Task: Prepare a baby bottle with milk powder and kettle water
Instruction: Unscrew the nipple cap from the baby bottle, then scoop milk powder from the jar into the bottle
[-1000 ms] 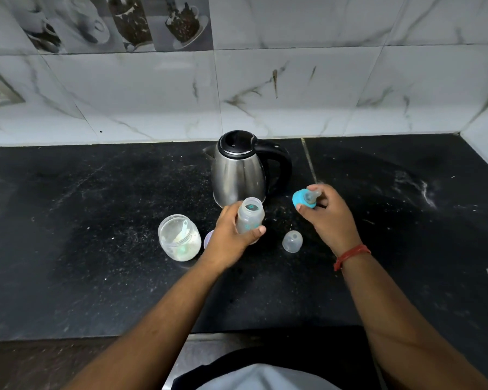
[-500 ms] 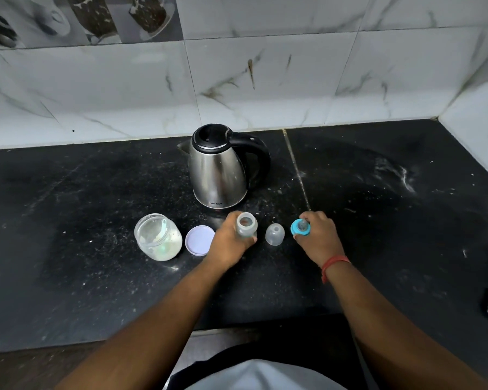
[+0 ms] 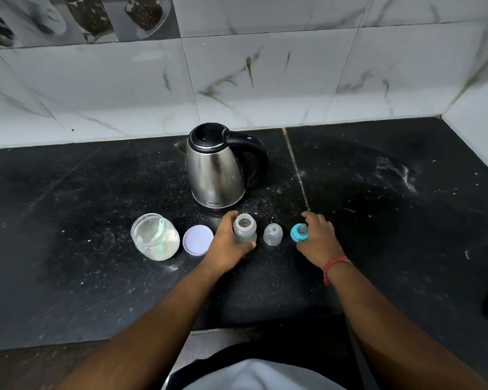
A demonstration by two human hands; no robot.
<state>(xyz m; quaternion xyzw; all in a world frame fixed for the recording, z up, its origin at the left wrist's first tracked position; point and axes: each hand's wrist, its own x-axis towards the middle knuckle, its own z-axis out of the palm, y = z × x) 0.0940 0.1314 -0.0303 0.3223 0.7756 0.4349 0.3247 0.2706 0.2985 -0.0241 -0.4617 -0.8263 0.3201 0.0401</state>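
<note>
2 hands in view, both low on the tabletop point(image 3: 68, 220). Left hand point(image 3: 228, 243) wrapped round 1 baby bottle point(image 3: 245, 229), thumb across the front; bottle upright, long axis vertical, open neck facing up, no teat on it. Right hand point(image 3: 317, 238) fingers curled loosely by 1 blue teat ring point(image 3: 299, 233), which sits on the tabletop w/ teat pointing up; fingers at or touching it, can't tell if there's real grip.

Between the hands: 1 clear dome cap point(image 3: 272, 234), standing, closed end up, just right of the bottle, apart from both hands.

Left of the left hand: 1 pale round lid point(image 3: 198, 240) lying flat, then 1 clear jar point(image 3: 155, 236) w/ white powder and a scoop inside, mouth open.

Behind the bottle: 1 steel kettle point(image 3: 217, 175), upright, lid shut, spout to the left, black handle to the right.

Red thread band point(image 3: 334, 266) on right wrist.
</note>
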